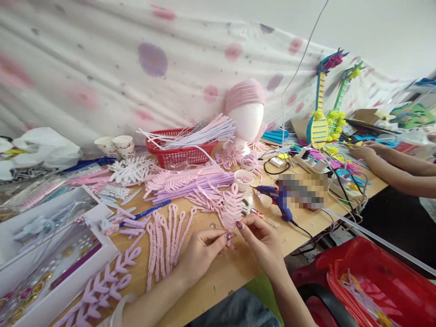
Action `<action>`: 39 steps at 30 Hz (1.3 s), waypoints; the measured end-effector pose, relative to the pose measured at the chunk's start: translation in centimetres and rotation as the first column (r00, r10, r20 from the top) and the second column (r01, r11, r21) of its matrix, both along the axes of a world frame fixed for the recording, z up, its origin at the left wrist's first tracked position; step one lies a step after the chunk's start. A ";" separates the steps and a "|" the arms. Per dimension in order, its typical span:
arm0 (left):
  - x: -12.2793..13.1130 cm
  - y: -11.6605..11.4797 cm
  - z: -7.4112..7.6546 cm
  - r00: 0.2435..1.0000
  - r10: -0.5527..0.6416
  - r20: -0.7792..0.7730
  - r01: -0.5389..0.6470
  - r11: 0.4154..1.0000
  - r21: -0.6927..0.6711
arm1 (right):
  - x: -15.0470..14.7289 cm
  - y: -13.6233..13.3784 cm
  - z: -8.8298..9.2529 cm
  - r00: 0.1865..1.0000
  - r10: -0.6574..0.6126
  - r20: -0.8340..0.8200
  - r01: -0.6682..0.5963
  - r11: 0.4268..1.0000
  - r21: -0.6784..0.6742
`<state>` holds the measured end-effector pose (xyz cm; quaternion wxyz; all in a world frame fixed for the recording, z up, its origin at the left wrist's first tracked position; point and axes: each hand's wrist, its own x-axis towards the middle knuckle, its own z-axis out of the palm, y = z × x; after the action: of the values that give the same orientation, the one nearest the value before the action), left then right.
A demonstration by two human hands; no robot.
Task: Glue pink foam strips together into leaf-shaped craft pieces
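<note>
A pink leaf-shaped piece of fuzzy pipe cleaner (232, 206), with a loop at its top and many side prongs, stands up between my hands. My left hand (207, 245) pinches its lower end between thumb and fingers. On the other side, my right hand (260, 238) has thumb and fingers closed at the same lower end. Twisted pink pipe cleaner strips (166, 236) with looped tops lie left of my left hand. Past my right hand lies a blue glue gun (281, 200), near a paper cup of small pink pieces (243, 179).
A red basket (184, 154) of pipe cleaners stands behind, beside a white foam head (247, 120). White boxes (105, 254) of beads and lilac leaf sprigs (102, 286) lie left. At right are power strips (308, 161), another person's arms (395, 165) and a red bag (381, 277).
</note>
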<state>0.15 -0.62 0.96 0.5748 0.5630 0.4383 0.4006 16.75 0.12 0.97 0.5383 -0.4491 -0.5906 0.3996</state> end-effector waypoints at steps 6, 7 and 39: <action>0.0 0.0 0.1 1.000 0.005 0.009 -0.005 1.000 -0.008 | 0.1 0.2 0.2 0.998 -0.005 0.062 0.005 1.000 0.011; 0.1 0.0 0.2 1.000 0.007 0.013 -0.006 1.000 -0.009 | 0.1 0.2 0.2 0.998 -0.004 0.070 0.003 1.000 0.013; 0.4 0.3 -0.3 0.963 0.192 0.191 -0.158 0.971 -0.181 | 12.0 4.9 0.2 0.715 -0.468 0.519 0.419 0.881 0.218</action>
<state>0.59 -0.32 0.61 0.6238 0.4281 0.4557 0.4690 28.79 5.04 1.20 0.4406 -0.6510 -0.6123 0.0849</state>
